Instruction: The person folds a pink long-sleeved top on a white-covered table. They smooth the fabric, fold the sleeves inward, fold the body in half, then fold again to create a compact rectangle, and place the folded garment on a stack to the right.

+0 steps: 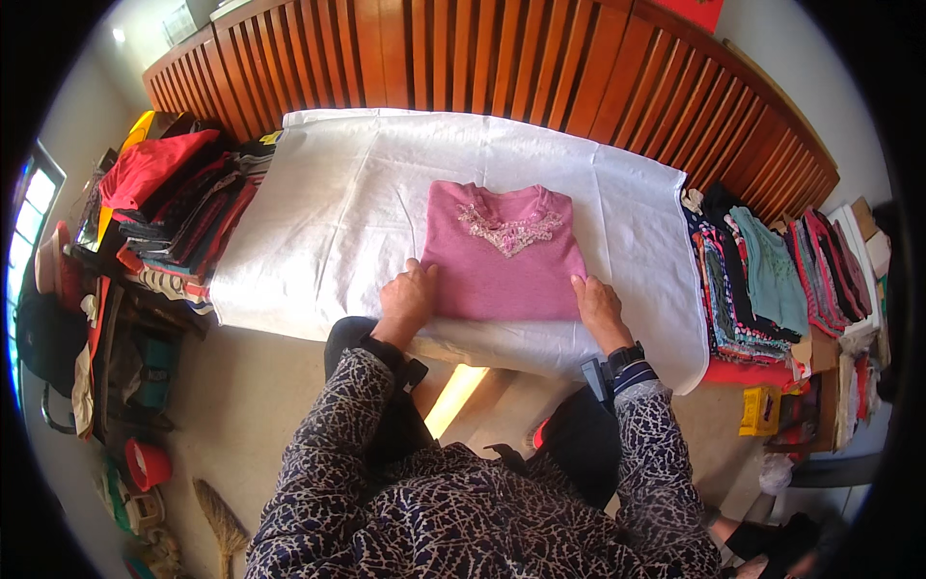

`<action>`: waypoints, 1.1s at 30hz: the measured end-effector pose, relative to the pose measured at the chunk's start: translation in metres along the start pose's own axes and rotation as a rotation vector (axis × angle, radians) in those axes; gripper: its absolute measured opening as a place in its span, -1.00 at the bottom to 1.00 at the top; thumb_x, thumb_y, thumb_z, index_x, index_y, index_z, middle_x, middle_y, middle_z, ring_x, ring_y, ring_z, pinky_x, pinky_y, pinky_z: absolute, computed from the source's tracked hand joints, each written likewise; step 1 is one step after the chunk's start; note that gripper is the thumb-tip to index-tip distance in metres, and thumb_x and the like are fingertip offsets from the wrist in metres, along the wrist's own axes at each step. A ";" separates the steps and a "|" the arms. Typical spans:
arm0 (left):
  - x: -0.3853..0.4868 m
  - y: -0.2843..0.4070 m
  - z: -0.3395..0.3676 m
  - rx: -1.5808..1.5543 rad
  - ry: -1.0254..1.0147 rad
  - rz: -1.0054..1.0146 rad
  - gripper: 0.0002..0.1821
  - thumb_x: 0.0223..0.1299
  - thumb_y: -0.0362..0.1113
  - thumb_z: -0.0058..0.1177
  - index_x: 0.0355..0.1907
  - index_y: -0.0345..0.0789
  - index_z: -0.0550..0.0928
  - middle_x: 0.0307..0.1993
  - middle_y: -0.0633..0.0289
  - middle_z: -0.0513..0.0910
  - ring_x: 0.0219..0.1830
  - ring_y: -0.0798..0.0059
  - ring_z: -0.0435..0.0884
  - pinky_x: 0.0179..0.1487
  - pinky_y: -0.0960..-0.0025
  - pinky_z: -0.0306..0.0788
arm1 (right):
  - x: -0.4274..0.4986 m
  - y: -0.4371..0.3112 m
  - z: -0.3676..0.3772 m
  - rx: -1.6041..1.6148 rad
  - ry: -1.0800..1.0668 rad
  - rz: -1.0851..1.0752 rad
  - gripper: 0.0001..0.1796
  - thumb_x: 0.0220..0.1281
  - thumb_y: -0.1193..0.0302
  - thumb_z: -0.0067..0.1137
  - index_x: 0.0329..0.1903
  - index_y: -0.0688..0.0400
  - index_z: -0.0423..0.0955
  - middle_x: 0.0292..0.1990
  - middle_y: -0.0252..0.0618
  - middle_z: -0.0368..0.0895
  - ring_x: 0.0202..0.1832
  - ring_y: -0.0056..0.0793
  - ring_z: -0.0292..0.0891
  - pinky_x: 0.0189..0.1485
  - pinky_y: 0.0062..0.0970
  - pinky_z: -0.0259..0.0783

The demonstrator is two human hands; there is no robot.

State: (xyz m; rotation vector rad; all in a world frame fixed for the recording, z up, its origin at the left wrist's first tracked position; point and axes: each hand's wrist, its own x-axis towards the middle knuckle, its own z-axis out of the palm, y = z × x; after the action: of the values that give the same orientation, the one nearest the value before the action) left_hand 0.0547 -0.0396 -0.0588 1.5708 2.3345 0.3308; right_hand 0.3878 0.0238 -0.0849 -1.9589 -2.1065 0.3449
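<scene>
A folded pink knitted top (503, 286) with lace and bead trim at its neckline lies on a white cloth (325, 217), its neckline pointing away from me. My left hand (407, 298) grips its left edge near the lower corner, thumb on top. At the opposite edge, my right hand (599, 307) pinches the fabric near the lower right corner. Both hands rest close to the cloth's near side. The undersides of the fingers are hidden.
Stacked folded clothes (184, 210) stand left of the cloth, and more piles (770, 268) stand right. A slatted wooden backrest (492, 65) rises behind. On the floor are a red bucket (147, 464) and a broom (219, 517). Another person's arm (723, 530) shows lower right.
</scene>
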 end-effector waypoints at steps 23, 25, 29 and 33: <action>0.047 0.036 -0.009 -0.099 -0.025 -0.006 -0.37 0.40 0.14 -0.18 -0.03 -0.49 0.57 -0.10 -0.24 0.67 0.01 -0.19 0.64 0.13 -0.02 0.46 | 0.041 -0.007 0.007 0.125 -0.008 0.088 -0.32 0.45 -0.09 -0.20 -0.24 0.35 0.57 -0.20 0.30 0.63 -0.06 0.28 0.55 0.05 0.05 0.42; 0.051 0.040 0.002 -0.083 0.028 -0.069 -0.44 0.42 0.09 -0.20 -0.04 -0.43 0.58 -0.07 -0.19 0.67 -0.01 -0.10 0.66 0.10 0.01 0.48 | 0.054 -0.010 0.012 0.141 -0.036 0.148 -0.34 0.44 -0.08 -0.17 -0.20 0.34 0.58 -0.18 0.27 0.65 -0.04 0.23 0.57 0.05 0.03 0.45; 0.061 0.045 0.010 -0.118 0.050 -0.146 -0.46 0.43 0.09 -0.19 0.00 -0.40 0.54 -0.05 -0.23 0.66 -0.01 -0.07 0.68 0.08 0.02 0.50 | 0.065 -0.021 0.015 0.195 -0.008 0.259 -0.37 0.42 -0.06 -0.12 -0.17 0.35 0.58 -0.15 0.25 0.66 -0.03 0.19 0.59 0.06 0.01 0.47; 0.061 0.047 0.010 -0.119 0.059 -0.079 -0.49 0.46 0.08 -0.23 0.00 -0.39 0.49 -0.13 -0.24 0.68 -0.05 -0.13 0.68 0.06 0.00 0.50 | 0.057 -0.032 0.012 0.093 0.028 0.122 -0.45 0.44 0.01 -0.10 -0.15 0.32 0.52 -0.22 0.26 0.66 -0.07 0.17 0.62 0.00 0.01 0.49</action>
State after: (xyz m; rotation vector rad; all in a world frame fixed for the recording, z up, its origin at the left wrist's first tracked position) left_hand 0.0771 0.0344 -0.0594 1.4278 2.3662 0.4934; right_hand 0.3500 0.0787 -0.0841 -2.0307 -1.9229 0.4285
